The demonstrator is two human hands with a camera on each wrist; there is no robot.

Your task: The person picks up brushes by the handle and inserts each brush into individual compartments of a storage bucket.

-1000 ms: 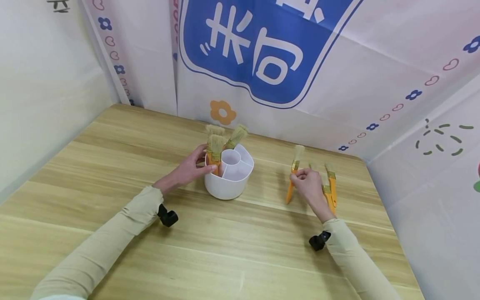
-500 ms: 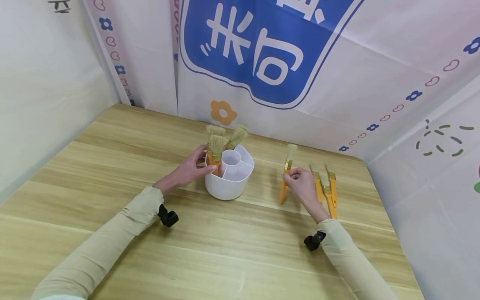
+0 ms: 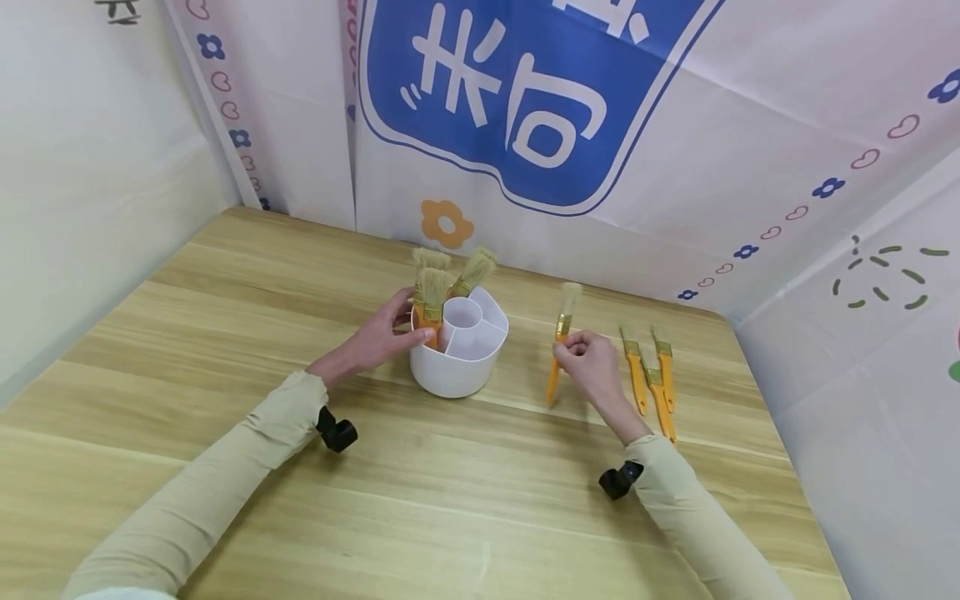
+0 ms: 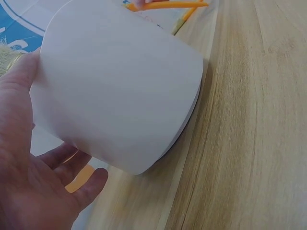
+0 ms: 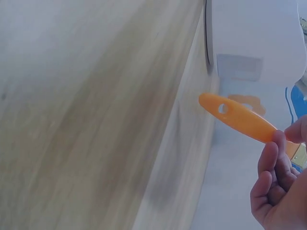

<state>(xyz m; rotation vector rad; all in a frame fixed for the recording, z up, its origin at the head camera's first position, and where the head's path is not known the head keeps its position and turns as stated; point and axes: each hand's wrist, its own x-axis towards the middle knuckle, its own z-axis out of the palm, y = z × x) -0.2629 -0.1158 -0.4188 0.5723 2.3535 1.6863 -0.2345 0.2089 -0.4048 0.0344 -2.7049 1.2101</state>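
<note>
My left hand (image 3: pixel 375 340) grips the left side of a white divided organizer cup (image 3: pixel 450 377), its thumb at the rim. Several paintbrushes (image 3: pixel 433 287) stand in the cup with bristles up, and a round tube (image 3: pixel 462 315) sits in its middle. To the right of the cup, my right hand (image 3: pixel 596 371) pinches a paintbrush (image 3: pixel 564 323) by its orange handle, bristles up and a little tilted. The right wrist view shows the handle (image 5: pixel 242 120) with its hole pointing down, apart from the cup. From the left wrist, the cup's plain wall (image 4: pixel 120 81) fills the view.
Three more paintbrushes (image 3: pixel 654 379) with orange handles lie on the wooden table (image 3: pixel 420 517) at the right. Behind the table hangs a printed sheet (image 3: pixel 660 242), and pale walls stand on both sides.
My right hand has moved left toward the cup with the paintbrush, uncovering the brushes lying at the right. My left hand and the cup have stayed in place.
</note>
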